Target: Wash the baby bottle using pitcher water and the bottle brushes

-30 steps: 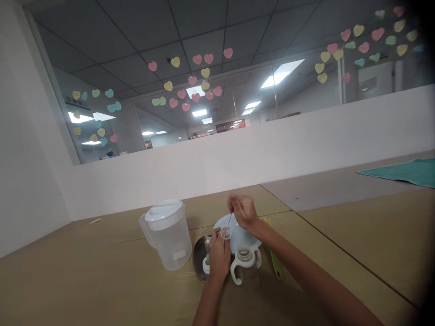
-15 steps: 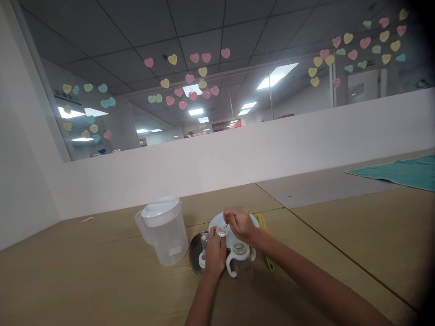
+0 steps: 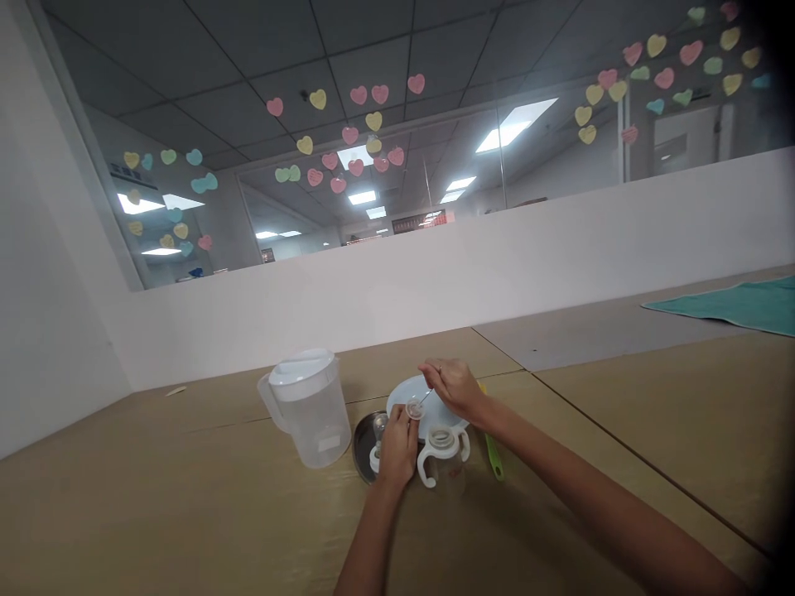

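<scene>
My left hand (image 3: pixel 399 447) is closed around a small clear round bottle part (image 3: pixel 415 409), its ringed, flanged side facing up. A thin stick-like tool (image 3: pixel 426 396) is pinched in my right hand (image 3: pixel 456 387), its lower end at the clear part; whether it has bristles is too small to tell. Just right of my left hand stands a clear baby bottle (image 3: pixel 445 470) with white handles and an uncovered mouth. Partly behind my left hand, a dark metal dish (image 3: pixel 361 455) holds a white collar (image 3: pixel 375 459) and a clear domed cap (image 3: pixel 380 424).
A lidded translucent pitcher (image 3: pixel 316 426) stands left of the dish. Behind my hands lies a pale blue plate (image 3: pixel 403 391). A green-handled utensil (image 3: pixel 495 458) with a yellow end lies under my right forearm. A teal cloth (image 3: pixel 733 306) is at the far right.
My right hand has lifted slightly up and away from the clear part, so more of the thin tool shows. Both hands keep their hold. The whole view has shifted a little.
</scene>
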Available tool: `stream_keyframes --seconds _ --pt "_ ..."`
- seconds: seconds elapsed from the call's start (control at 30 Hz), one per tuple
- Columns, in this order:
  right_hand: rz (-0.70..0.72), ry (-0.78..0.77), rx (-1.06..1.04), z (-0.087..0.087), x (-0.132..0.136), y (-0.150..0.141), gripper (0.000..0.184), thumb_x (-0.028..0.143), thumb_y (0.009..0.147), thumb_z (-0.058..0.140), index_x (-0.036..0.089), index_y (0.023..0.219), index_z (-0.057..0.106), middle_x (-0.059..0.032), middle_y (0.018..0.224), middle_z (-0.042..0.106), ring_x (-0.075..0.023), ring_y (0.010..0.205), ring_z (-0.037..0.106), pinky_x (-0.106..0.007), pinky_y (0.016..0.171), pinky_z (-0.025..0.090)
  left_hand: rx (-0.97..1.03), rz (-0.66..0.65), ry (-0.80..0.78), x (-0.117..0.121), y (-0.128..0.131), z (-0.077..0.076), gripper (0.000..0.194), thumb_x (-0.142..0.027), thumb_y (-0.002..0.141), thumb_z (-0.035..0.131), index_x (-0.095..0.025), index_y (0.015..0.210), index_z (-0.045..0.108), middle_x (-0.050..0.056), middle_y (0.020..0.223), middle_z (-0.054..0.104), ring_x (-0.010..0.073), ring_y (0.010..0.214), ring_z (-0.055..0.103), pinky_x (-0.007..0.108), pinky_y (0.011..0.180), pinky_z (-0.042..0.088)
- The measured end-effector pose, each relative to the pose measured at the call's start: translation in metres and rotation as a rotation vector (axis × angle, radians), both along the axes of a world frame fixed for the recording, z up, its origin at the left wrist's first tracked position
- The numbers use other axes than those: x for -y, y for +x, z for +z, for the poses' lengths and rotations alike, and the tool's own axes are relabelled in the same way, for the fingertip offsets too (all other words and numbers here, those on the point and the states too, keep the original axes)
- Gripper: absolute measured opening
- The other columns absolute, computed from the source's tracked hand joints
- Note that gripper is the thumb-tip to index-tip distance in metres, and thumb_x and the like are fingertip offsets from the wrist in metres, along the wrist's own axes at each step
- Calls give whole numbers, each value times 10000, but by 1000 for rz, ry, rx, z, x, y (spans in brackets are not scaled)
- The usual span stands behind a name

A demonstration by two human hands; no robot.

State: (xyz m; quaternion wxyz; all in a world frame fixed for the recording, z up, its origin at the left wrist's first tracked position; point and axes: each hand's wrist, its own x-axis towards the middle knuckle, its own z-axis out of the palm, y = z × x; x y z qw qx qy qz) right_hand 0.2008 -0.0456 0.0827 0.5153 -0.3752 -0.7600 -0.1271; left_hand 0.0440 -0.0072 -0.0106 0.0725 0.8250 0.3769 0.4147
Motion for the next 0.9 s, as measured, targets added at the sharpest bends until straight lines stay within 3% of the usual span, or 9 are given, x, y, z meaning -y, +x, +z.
stream_keyframes --seconds 0.17,0.33,0.63,0.73,0.9 --pt "-43 24 87 -8 -1 -11 508 377 962 156 177 693 538 -20 564 535 -111 511 475 -240 546 318 -42 -6 14 5 1 5 342 -308 917 272 -178 981 582 77 969 561 186 886 535 324 801 419" --pt "-180 -25 158 -16 -8 -21 392 280 962 229 163 801 566 -50 630 584 -139 561 530 -252 527 332 -23 -6 25 9 2 9 335 -300 914 275 -171 850 577 61 850 577 179 802 526 293 724 399" --pt "-142 -97 327 -37 -28 -28 248 167 918 356 148 852 593 -45 623 583 -153 594 542 -259 579 356 69 -74 6 8 4 8 366 -346 910 274 -159 855 584 90 853 605 200 811 543 304 738 391" --pt "-102 -138 334 -31 -24 -27 278 204 927 346 159 814 596 -39 640 575 -140 600 521 -248 569 329 55 -93 -15 9 4 10 359 -343 910 274 -158 860 578 92 841 605 201 792 545 304 723 394" --pt "25 -283 148 6 6 -16 445 399 923 335 167 628 575 -5 614 548 -103 591 479 -219 553 302 32 -85 25 13 4 17 341 -311 911 274 -166 857 578 93 870 607 198 827 548 301 747 393"
